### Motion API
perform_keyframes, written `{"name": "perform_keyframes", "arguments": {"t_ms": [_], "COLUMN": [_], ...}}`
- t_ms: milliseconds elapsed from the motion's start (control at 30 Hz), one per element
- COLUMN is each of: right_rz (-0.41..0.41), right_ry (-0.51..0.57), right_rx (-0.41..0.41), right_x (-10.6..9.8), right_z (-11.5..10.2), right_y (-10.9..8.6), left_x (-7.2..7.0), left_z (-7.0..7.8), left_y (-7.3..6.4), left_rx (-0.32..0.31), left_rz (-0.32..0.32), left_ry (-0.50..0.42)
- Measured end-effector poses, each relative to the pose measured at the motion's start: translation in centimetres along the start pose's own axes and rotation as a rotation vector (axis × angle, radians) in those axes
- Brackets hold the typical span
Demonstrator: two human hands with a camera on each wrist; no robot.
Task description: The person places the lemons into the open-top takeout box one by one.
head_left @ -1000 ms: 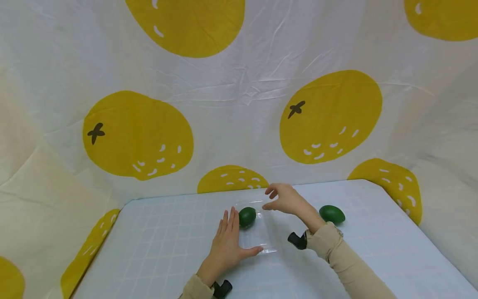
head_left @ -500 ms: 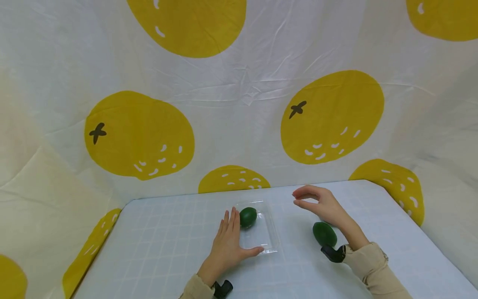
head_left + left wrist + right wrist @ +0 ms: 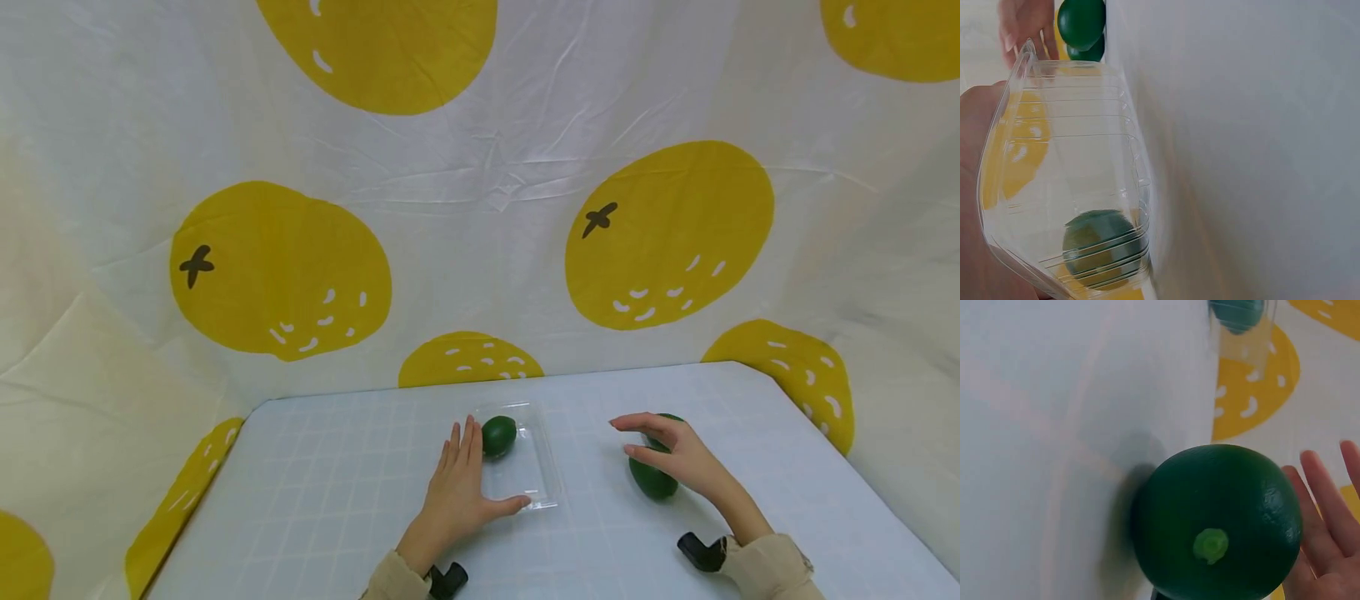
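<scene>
A clear plastic container (image 3: 536, 471) stands on the table with one dark green lime (image 3: 498, 437) at its far left. Along its left side my left hand (image 3: 453, 492) rests with straight fingers, the thumb spread across the near edge. My right hand (image 3: 678, 454) hovers over two more limes at the right, its fingers curved and parted from the thumb. The nearer lime (image 3: 654, 483) shows below the thumb and has a pale stem nub in the right wrist view. Fingers partly hide the farther lime (image 3: 660, 442). I see no clear contact between the right hand and either lime.
A pale checked cloth covers the table (image 3: 337, 467). Behind it hangs a white curtain (image 3: 480, 250) printed with big yellow fruits, which also closes off both sides. A black wrist camera (image 3: 701, 552) sits under the right wrist, low over the table.
My right hand has moved right, from beside the container to over the two limes, and lowered toward them. My left hand, the container and its lime have stayed in place.
</scene>
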State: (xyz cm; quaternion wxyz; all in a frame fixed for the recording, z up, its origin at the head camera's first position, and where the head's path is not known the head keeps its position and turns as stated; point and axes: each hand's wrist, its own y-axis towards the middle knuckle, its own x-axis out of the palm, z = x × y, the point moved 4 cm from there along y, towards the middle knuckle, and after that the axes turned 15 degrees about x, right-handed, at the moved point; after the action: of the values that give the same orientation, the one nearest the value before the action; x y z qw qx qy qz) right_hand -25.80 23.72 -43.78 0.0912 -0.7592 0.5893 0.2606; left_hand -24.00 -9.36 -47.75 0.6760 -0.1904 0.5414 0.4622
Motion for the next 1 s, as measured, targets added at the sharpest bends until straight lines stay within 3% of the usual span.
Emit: {"name": "perform_keyframes", "arguments": {"t_ms": [200,700,1000], "right_rz": [-0.096,-0.354,-0.418], "right_ry": [-0.033,-0.146,-0.122], "right_rx": [-0.019,0.101,0.160], "right_x": [0.2,0.8,1.3], "right_z": [0.8,2.2,2.5], "right_y": [-0.9,-2.0,-2.2], "left_x": [0.0,0.1,-0.1], "left_z": [0.1,-0.1,0.0], "left_y": [0.0,0.0,0.0], "left_rx": [0.009,0.008,0.008], "left_rz": [0.007,-0.002,-0.002], "left_ry": [0.010,0.025,0.013]}}
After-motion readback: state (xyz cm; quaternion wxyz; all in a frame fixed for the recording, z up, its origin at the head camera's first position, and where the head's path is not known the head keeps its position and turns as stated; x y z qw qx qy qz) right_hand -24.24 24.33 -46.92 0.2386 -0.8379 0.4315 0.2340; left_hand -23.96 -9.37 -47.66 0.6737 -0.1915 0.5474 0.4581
